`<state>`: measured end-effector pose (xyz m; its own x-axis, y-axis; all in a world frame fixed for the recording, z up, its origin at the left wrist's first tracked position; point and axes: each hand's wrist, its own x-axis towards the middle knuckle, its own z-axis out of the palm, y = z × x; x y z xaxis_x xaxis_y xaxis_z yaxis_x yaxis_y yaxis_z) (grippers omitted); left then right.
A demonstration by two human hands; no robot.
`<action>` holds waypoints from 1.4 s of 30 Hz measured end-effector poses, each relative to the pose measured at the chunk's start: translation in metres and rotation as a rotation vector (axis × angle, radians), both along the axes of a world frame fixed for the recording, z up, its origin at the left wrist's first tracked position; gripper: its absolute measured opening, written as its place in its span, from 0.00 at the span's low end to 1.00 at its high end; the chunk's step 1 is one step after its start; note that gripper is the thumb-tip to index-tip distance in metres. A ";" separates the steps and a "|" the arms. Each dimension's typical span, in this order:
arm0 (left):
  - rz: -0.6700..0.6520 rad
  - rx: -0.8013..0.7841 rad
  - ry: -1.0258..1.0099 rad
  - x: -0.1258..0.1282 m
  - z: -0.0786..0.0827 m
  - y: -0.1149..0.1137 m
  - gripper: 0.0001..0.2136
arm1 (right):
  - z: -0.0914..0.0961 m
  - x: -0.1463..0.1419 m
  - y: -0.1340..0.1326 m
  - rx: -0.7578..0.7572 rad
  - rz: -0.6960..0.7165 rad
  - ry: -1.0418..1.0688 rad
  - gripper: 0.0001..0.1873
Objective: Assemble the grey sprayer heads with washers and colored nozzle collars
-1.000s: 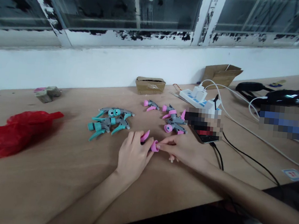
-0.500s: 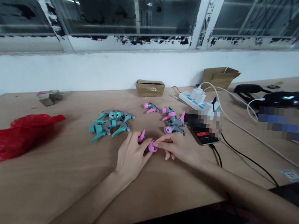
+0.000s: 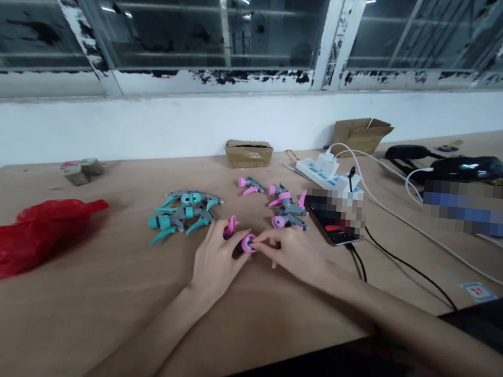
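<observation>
In the head view, the left hand [image 3: 215,259] is curled firmly around a spray head [image 3: 230,228], gripping it with its pink collar [image 3: 248,243] turned toward the right hand [image 3: 260,244]. The spray head is over the middle of the table [image 3: 132,319], between the near edge and the edge along the wall; whether it touches the surface is hidden. The right thumb and forefinger reach to the collar's mouth, but whether they close on something there is too small to tell.

Steadiness seems to matter most: the left grip should stay behind the rim, with the pink trigger unsqueezed, while the right fingertips work straight along the opening rather than sideways. Tilting the mouth a little upward would probably help the eye. Teal spray heads [image 3: 179,217] lie toward the table's left edge and pink ones [image 3: 293,208] toward its right, leaving elbow room nearest the front edge.
</observation>
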<state>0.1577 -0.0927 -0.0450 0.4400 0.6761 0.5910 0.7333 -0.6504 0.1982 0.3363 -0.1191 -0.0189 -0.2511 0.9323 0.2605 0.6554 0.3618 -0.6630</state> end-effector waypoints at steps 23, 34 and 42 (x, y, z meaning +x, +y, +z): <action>-0.118 -0.398 -0.230 0.002 0.002 -0.006 0.34 | 0.006 0.012 0.013 0.254 0.097 -0.125 0.14; -0.125 -0.399 -0.325 0.000 -0.004 -0.003 0.20 | 0.027 0.063 0.082 0.128 -0.189 -0.261 0.17; -0.146 -0.464 -0.383 0.001 -0.004 -0.002 0.16 | 0.024 0.035 0.125 0.146 -0.124 -0.443 0.17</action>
